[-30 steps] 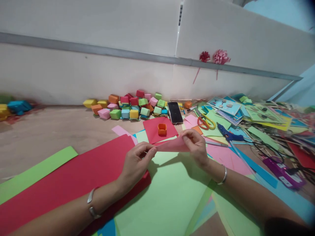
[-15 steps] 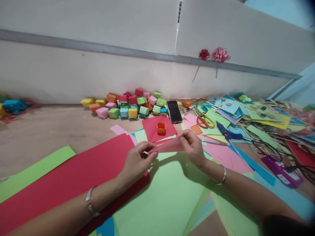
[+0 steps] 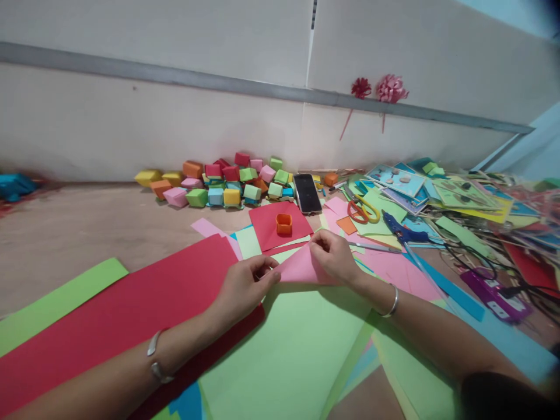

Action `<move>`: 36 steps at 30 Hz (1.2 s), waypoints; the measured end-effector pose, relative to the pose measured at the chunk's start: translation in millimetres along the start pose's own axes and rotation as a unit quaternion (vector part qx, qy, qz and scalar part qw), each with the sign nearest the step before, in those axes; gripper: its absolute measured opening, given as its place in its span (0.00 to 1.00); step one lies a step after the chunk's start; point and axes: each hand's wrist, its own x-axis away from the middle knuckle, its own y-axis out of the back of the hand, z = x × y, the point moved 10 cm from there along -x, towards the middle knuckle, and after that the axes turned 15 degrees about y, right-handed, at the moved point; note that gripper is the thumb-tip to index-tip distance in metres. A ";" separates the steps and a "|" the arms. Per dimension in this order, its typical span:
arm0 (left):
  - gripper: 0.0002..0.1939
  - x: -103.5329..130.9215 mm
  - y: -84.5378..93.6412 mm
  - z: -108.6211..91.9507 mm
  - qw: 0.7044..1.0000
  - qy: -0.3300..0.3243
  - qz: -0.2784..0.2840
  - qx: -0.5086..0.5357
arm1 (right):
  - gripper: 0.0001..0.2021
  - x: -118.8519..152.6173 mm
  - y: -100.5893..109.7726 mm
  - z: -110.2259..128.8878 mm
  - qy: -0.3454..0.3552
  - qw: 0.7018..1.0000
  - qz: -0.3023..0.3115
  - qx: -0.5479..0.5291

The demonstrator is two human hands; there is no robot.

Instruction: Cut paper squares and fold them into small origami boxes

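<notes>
A piece of pink paper [image 3: 300, 268] is stretched between my two hands, above a large light green sheet [image 3: 284, 350]. My left hand [image 3: 247, 286] pinches its left corner between thumb and fingers. At its upper right edge, my right hand [image 3: 333, 256] is closed on the paper with the fingertips curled in. Just beyond the hands, a small orange paper ring [image 3: 284, 224] stands on a red paper square [image 3: 262, 227]. A long red sheet [image 3: 175, 303] lies under my left forearm.
Small coloured paper boxes [image 3: 231, 181] are piled against the wall beside a phone [image 3: 307, 193]. To the right lie scissors [image 3: 364, 210], a blue glue gun [image 3: 405, 230], a purple power strip [image 3: 494, 296] with cables, and decorated cards [image 3: 398, 181]. A green strip [image 3: 65, 300] lies at left.
The pink paper has tilted, so more of its face now shows as a triangular shape. My right hand has shifted slightly left and its fingers are more curled. The view has moved a little.
</notes>
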 end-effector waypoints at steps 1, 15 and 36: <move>0.12 -0.2 -0.7 0.5 1.000 -0.001 0.000 -0.011 | 0.05 -0.2 -2.2 -1.3 0.001 1.000 0.010 0.008; 0.06 7.5 -12.9 -11.0 0.972 -0.094 -0.005 -0.217 | 0.06 -1.1 -29.0 -15.6 0.049 0.980 0.165 0.103; 0.15 8.7 -74.8 -37.9 0.757 -0.212 0.136 -0.603 | 0.02 -2.3 -28.3 -45.1 -0.038 0.970 0.217 0.098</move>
